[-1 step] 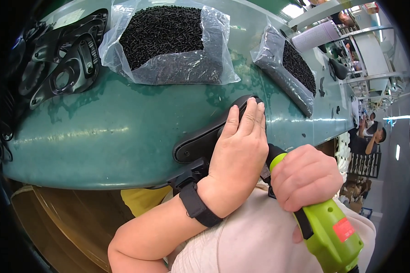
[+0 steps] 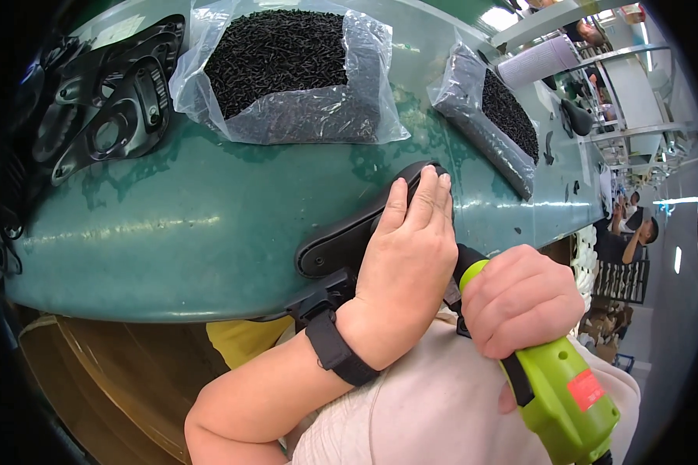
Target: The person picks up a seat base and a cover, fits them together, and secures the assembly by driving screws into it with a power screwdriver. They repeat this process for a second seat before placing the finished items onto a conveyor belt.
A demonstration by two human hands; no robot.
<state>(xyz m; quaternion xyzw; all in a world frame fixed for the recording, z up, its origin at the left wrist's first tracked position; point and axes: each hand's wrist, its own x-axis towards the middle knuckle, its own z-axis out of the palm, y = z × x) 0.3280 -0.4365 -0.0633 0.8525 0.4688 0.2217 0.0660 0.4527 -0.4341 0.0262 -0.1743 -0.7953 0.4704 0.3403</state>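
Observation:
My left hand [image 2: 412, 260] lies with its fingers stretched out over a long black part [image 2: 335, 249] with rounded ends, at the table's near edge. The thumb is hidden, and the hand covers much of the part. In a closed fist, my right hand [image 2: 523, 304] grips a bright green power screwdriver [image 2: 568, 399] with a black nose. That nose points up and left toward the black part, just beside my left hand. Where its tip meets the part, I cannot see.
Two clear plastic bags of small black screws, one large [image 2: 279, 70] and one slimmer [image 2: 504, 116], lie on the green table [image 2: 171, 232]. Black moulded parts [image 2: 120, 116] are piled at the left. A lilac cylinder [image 2: 539, 62] and racks stand at the right, with people beyond.

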